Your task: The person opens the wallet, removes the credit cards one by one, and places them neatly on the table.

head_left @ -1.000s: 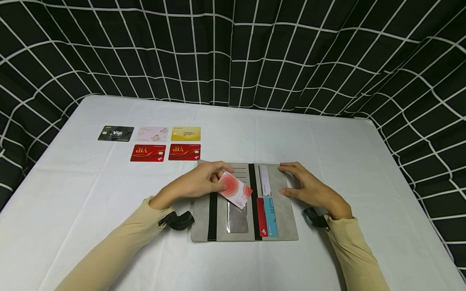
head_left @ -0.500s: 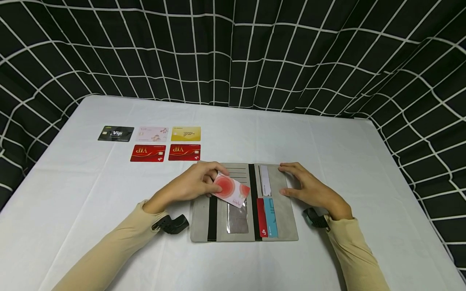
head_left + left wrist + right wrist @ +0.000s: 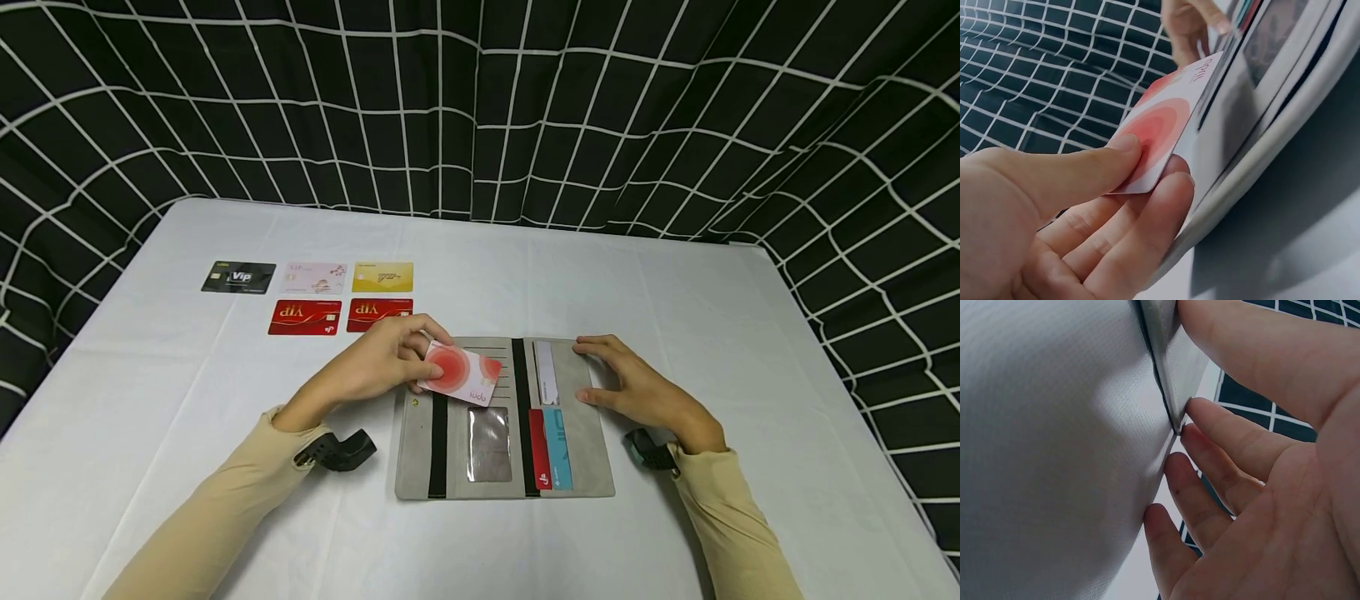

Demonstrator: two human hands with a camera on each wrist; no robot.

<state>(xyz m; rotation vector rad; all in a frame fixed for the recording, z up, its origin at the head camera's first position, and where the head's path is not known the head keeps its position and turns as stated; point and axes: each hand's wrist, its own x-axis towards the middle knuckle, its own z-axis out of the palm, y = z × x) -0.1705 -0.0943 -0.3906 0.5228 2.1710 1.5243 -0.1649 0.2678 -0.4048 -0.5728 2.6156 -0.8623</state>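
Note:
A white card with red circles (image 3: 453, 370) is pinched between the thumb and fingers of my left hand (image 3: 372, 360), above the left half of an open grey card wallet (image 3: 577, 458). In the left wrist view the thumb lies on the printed face of the card (image 3: 1169, 115). My right hand (image 3: 637, 383) rests at the wallet's right edge, its fingers spread and the thumb touching the cover. The right wrist view shows its fingertips along the wallet edge (image 3: 1166, 369). A white card (image 3: 547, 372), a red card (image 3: 539, 450) and a blue card (image 3: 557, 448) sit in the right-side slots.
On the white table (image 3: 675, 292), beyond the wallet to the left, lie a black card (image 3: 238, 277), a pale pink card (image 3: 313, 277), a gold card (image 3: 382, 277) and two red cards (image 3: 304, 317). A black grid-patterned curtain (image 3: 465, 100) surrounds the table.
My left hand has moved left and slightly away from me with the white-and-red card, uncovering the clear window of the wallet. My right hand has stayed in place.

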